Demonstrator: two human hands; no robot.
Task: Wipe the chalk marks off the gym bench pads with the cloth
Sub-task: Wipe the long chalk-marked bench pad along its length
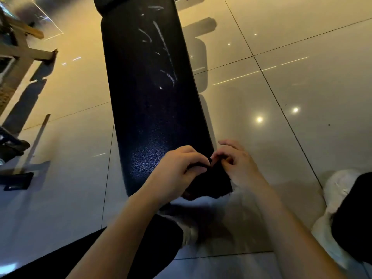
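Observation:
A long black bench pad runs away from me down the middle of the view. White chalk marks streak its far half. At the pad's near end a dark cloth hangs between my hands. My left hand grips the cloth's top edge with curled fingers. My right hand pinches the same edge just to the right. The cloth's lower edge drapes over the near end of the pad.
Glossy beige floor tiles surround the bench. Wooden and metal equipment frames stand at the left. My white shoes and dark trouser legs show at the bottom.

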